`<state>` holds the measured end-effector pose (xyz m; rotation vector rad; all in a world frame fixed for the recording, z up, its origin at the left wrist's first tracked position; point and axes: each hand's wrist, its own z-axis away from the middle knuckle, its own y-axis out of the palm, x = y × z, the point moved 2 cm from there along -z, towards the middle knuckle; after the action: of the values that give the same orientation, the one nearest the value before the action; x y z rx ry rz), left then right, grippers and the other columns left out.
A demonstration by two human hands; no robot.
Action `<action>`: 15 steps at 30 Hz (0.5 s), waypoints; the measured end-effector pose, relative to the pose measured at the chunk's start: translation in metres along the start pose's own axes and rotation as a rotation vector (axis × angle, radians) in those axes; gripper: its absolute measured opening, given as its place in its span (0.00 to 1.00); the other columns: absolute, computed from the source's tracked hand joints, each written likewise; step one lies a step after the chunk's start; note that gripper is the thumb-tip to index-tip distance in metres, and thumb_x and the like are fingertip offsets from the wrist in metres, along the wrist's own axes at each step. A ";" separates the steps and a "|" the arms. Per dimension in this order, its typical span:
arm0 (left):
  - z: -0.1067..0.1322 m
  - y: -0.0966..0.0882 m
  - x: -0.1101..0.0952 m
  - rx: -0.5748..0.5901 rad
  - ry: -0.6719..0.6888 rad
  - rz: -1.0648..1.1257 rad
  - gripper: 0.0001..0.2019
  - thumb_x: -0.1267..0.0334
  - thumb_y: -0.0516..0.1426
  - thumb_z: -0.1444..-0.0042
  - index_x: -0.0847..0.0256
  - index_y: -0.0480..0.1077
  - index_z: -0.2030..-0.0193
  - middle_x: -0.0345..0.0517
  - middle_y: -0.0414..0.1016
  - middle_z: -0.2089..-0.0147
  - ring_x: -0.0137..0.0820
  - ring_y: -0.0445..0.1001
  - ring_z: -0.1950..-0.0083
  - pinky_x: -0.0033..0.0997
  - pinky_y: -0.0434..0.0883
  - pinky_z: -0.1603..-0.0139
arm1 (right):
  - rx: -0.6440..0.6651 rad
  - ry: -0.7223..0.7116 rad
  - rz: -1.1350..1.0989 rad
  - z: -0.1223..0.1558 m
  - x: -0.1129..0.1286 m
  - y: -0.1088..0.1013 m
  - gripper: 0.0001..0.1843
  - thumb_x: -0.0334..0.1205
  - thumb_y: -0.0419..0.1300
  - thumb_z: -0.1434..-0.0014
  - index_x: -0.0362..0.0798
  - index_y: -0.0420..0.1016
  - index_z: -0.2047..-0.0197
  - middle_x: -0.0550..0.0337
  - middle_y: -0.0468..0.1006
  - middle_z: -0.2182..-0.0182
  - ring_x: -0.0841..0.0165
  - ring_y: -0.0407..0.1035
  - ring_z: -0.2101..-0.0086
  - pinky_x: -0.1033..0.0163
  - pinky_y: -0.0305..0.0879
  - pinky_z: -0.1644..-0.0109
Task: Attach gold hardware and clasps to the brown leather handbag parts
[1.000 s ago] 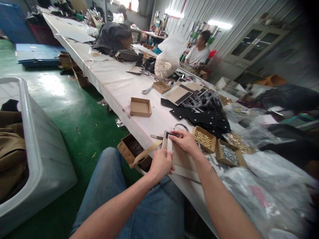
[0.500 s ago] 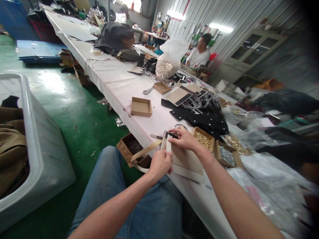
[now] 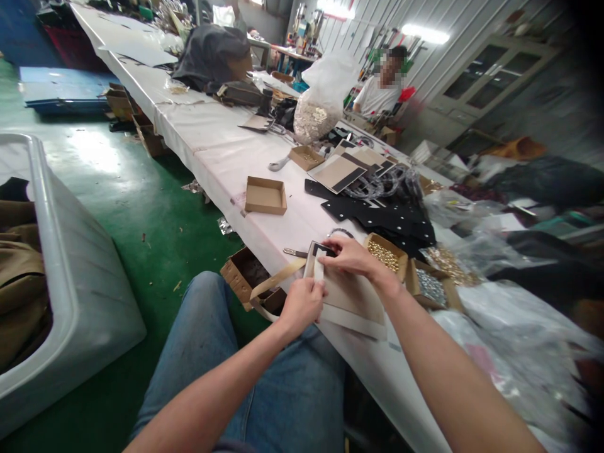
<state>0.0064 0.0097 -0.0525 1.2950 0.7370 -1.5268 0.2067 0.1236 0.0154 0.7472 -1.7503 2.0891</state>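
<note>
A beige flat panel [image 3: 352, 296] with pale edges and a dark trimmed end lies at the table's front edge. My left hand [image 3: 303, 303] is closed at the panel's near side, its thumb and finger pinching the lower end of a narrow white strip [image 3: 319, 269]. My right hand [image 3: 353, 257] rests over the dark end, with bent fingers pressed near the strip's top; what lies under the fingertips is hidden. From beside the panel a tan strap [image 3: 278, 281] loops down past the table edge. A dark strap with a metal end [image 3: 293, 253] pokes out to the left.
Boxes of gold studs [image 3: 383, 255] and silver studs [image 3: 428, 281] stand right of my hands. Beyond are black studded pieces [image 3: 372, 217] and a shallow cardboard box [image 3: 265, 196]. A carton [image 3: 238, 280] sits below the table edge, a large bin [image 3: 89, 283] at left. A person [image 3: 377, 94] sits across the table.
The view has shifted slightly. Both hands stay at the panel's dark end, and my right-hand fingers have bent a little more over it.
</note>
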 end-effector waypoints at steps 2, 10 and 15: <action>-0.003 -0.004 -0.007 -0.019 0.026 -0.011 0.22 0.49 0.53 0.23 0.62 0.80 0.58 0.39 0.71 0.78 0.29 0.68 0.80 0.29 0.63 0.75 | 0.020 0.039 -0.066 0.000 0.001 0.002 0.28 0.55 0.77 0.49 0.48 0.89 0.50 0.63 0.76 0.69 0.68 0.66 0.71 0.62 0.64 0.69; 0.051 0.012 -0.072 0.102 0.292 -0.075 0.23 0.49 0.56 0.23 0.60 0.80 0.66 0.42 0.72 0.75 0.33 0.69 0.71 0.33 0.61 0.67 | 0.081 0.171 -0.260 0.003 0.005 0.002 0.25 0.53 0.80 0.53 0.49 0.86 0.56 0.66 0.75 0.71 0.72 0.64 0.76 0.66 0.61 0.77; 0.088 0.019 -0.065 0.074 0.136 0.039 0.25 0.44 0.53 0.22 0.59 0.78 0.64 0.41 0.70 0.76 0.32 0.69 0.73 0.31 0.63 0.70 | 0.082 0.191 -0.313 0.008 0.010 0.002 0.31 0.59 0.82 0.53 0.48 0.88 0.52 0.65 0.76 0.71 0.72 0.64 0.75 0.66 0.61 0.76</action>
<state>-0.0105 -0.0570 0.0347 1.4714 0.7423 -1.4571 0.1991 0.1142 0.0206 0.7613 -1.3581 1.9562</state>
